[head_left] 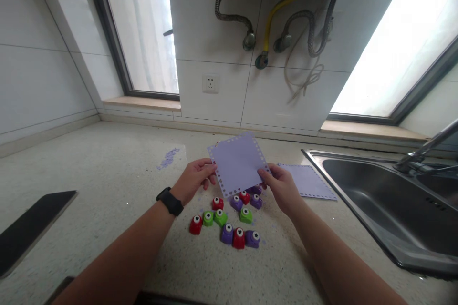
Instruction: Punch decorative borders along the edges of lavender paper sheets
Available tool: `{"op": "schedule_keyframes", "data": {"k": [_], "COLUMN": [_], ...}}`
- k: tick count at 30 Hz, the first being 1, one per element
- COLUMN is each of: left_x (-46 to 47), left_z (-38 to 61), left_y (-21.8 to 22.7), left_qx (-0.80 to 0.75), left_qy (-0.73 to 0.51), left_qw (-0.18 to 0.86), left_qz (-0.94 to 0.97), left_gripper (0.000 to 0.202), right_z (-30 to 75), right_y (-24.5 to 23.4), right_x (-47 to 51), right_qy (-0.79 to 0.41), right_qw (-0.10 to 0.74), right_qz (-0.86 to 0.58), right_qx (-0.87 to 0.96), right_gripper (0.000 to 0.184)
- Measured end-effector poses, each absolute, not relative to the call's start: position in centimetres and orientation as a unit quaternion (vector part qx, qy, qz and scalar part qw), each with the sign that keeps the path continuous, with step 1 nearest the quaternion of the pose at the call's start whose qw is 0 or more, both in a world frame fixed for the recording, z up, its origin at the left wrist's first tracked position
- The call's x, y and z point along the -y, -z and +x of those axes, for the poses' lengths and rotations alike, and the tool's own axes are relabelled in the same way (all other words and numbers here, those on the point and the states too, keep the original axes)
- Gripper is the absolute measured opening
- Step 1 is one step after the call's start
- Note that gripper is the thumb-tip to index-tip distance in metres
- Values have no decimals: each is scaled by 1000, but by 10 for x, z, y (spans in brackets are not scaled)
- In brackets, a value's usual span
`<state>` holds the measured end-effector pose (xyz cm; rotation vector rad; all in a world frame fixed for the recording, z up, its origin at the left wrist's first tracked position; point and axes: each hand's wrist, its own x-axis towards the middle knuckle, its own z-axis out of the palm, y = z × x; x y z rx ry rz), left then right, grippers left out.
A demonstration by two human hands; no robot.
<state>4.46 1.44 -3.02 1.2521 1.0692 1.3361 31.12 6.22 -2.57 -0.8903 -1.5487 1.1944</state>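
I hold a lilac paper square (238,163) with punched holes along its edges up above the counter. My left hand (195,178), with a black watch on the wrist, pinches its left edge. My right hand (281,186) pinches its lower right corner. Below the sheet, several small red, green and purple craft punches (229,221) lie clustered on the speckled countertop (107,171). A second lilac punched sheet (307,180) lies flat to the right, beside the sink.
A steel sink (386,200) with a tap (425,150) fills the right side. A dark flat slab (28,226) lies at the left edge. Purple paper scraps (167,158) sit further back. Wall socket (210,83), hoses and two windows stand behind.
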Motion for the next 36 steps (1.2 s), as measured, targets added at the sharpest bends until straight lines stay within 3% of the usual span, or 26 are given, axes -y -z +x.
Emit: {"op": "schedule_keyframes", "data": {"k": [17,28,33,36], "left_x": [5,3,-11,-24], "left_z": [63,74,75,76], "left_y": [28,28,7,8], "left_qx": [-436,-438,-442,-452], "left_qy": [-461,-477,-493,-528], "left_qw": [472,454,426,415], "left_qz": [612,612,617,587], "left_gripper": [31,40,33,34], "right_z": [309,306,313,320], "right_y": [28,25,11,-8], "right_x": [-57,-54,-72,-77], "right_qy": [-466,-475,-434,-407], "right_qw": [487,487,551,552], "right_qz": [-338,-334,-396,-416], "right_qx": [657,653,593,597], "right_gripper": [26,28,38,29]}}
